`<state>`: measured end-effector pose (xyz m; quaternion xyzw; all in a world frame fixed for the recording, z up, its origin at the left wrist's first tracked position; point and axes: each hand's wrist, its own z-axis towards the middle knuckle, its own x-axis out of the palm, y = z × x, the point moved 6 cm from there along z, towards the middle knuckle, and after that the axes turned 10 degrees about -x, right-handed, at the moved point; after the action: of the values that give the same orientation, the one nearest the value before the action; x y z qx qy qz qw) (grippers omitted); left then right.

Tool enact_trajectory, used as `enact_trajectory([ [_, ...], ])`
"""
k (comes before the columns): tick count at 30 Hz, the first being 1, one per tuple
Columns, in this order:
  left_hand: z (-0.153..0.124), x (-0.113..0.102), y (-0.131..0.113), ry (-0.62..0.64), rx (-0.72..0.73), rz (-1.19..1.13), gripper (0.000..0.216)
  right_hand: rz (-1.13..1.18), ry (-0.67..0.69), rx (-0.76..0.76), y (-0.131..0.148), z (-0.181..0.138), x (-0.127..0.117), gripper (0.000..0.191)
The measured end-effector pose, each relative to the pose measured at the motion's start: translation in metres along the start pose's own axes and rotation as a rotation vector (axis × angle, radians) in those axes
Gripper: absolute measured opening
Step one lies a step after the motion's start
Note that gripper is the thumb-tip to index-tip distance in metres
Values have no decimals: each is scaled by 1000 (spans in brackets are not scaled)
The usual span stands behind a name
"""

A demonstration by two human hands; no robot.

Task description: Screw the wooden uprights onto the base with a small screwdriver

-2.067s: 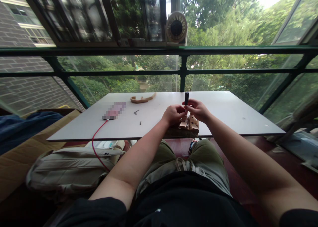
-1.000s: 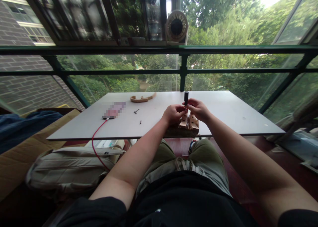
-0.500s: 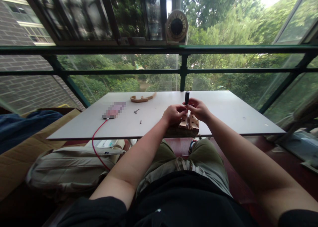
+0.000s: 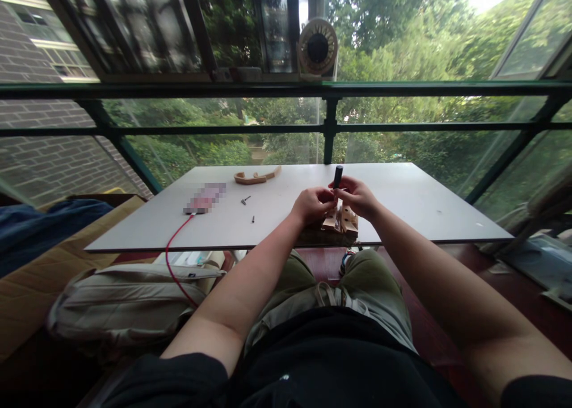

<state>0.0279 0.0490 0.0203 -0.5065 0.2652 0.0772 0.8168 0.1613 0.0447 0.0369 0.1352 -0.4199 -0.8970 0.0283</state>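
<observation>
Blue cloth (image 4: 49,226) in cardboard box (image 4: 67,271), black-handled tool (image 4: 338,176) in right grip (image 4: 357,196)

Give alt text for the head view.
Right-hand grip holding a black-handled tool, probably a screwdriver, above holed wooden pieces at the near edge of a white table; left-hand grip close beside it. At left lie screws, a curved wooden piece and a pixelated device on a red cable.
</observation>
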Motion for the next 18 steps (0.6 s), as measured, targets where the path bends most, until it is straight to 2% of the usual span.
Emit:
enact_trajectory([
  [5, 0, -1, -1, -3, 3, 2, 22, 53, 3, 34, -2, -1, 0, 38],
  [18, -1, 0, 1, 7, -16, 52, 26, 49, -8, 27, -5, 0, 0, 32],
])
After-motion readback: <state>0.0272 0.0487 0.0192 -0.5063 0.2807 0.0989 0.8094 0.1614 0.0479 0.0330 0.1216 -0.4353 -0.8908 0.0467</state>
